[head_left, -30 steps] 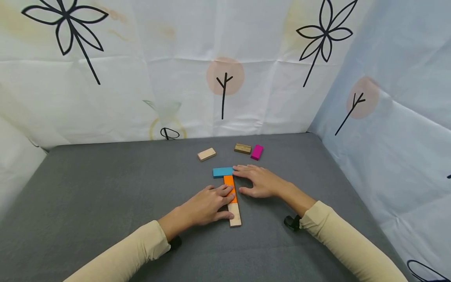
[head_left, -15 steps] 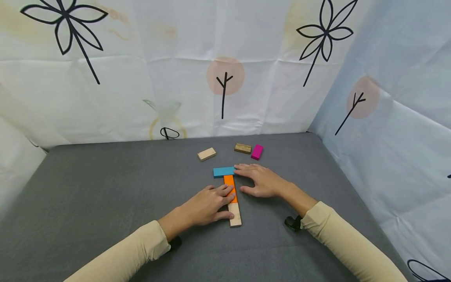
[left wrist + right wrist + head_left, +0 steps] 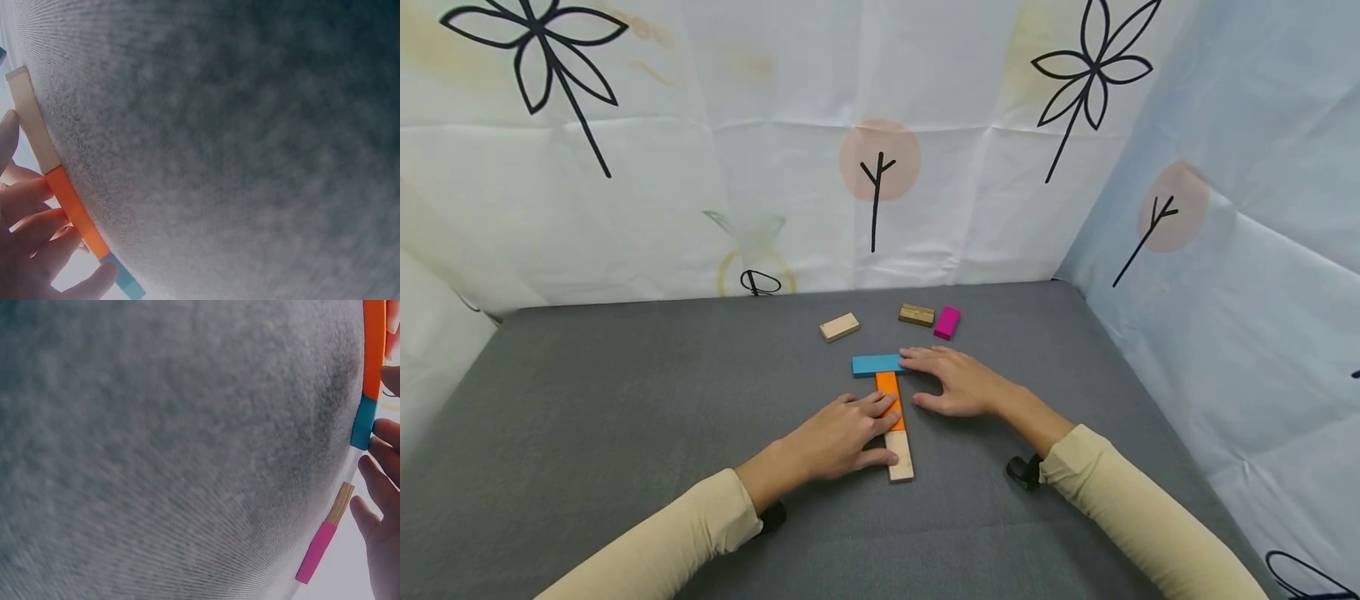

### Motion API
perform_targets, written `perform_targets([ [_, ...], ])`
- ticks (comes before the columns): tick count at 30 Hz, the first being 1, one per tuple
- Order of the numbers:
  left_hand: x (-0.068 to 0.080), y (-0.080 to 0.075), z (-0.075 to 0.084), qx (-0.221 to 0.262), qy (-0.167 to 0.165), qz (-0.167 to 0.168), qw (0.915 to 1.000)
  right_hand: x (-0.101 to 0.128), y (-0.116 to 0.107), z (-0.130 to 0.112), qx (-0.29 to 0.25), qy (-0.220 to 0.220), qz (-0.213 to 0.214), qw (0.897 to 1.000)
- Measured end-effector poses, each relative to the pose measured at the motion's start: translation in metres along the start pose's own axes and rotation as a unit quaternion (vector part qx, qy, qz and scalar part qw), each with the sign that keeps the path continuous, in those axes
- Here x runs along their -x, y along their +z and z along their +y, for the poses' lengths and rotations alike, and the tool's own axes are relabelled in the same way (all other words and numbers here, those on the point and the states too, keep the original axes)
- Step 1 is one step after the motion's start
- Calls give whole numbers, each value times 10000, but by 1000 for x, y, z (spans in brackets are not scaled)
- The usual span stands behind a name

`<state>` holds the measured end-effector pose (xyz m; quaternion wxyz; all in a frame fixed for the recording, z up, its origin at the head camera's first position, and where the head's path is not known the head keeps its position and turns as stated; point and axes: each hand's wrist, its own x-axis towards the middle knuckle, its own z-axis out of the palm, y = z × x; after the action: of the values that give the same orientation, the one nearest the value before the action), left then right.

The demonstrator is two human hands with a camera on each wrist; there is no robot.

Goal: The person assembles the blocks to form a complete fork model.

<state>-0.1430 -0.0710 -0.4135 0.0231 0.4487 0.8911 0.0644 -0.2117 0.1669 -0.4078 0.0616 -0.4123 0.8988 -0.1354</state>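
On the grey table top [image 3: 625, 400] an orange block [image 3: 888, 389] and a light wooden block [image 3: 900, 457] lie end to end, with a blue block [image 3: 874, 364] crosswise at the far end. My left hand [image 3: 838, 436] rests flat on the orange and wooden blocks, fingers straight. My right hand [image 3: 951, 379] lies flat with its fingertips touching the blue block's right end. In the left wrist view the wooden block [image 3: 30, 119], the orange block [image 3: 75, 212] and the blue block [image 3: 128, 284] show in a line. The right wrist view shows the orange block [image 3: 374, 344] and the blue block [image 3: 362, 422].
Behind the blue block lie a small light wooden block [image 3: 839, 327], a dark wooden block [image 3: 917, 314] and a magenta block [image 3: 947, 322]. Printed fabric walls [image 3: 880, 142] close off the back and the right side. Bare grey surface spreads to the left.
The blue block has slid very slightly to the left under my right fingertips. My left hand has not moved.
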Motion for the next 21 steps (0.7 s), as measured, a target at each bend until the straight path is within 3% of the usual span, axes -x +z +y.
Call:
perform_targets([
  [7, 1, -1, 1, 46, -39, 5, 10000, -2, -1, 1, 58, -28, -30, 10000],
  [13, 1, -1, 2, 40, -54, 19, 10000, -1, -3, 7, 74, 45, 257, 9996],
  [21, 1, -2, 2, 49, -80, -20, 10000, 5, -11, 34, 442, 1123, 745, 9899],
])
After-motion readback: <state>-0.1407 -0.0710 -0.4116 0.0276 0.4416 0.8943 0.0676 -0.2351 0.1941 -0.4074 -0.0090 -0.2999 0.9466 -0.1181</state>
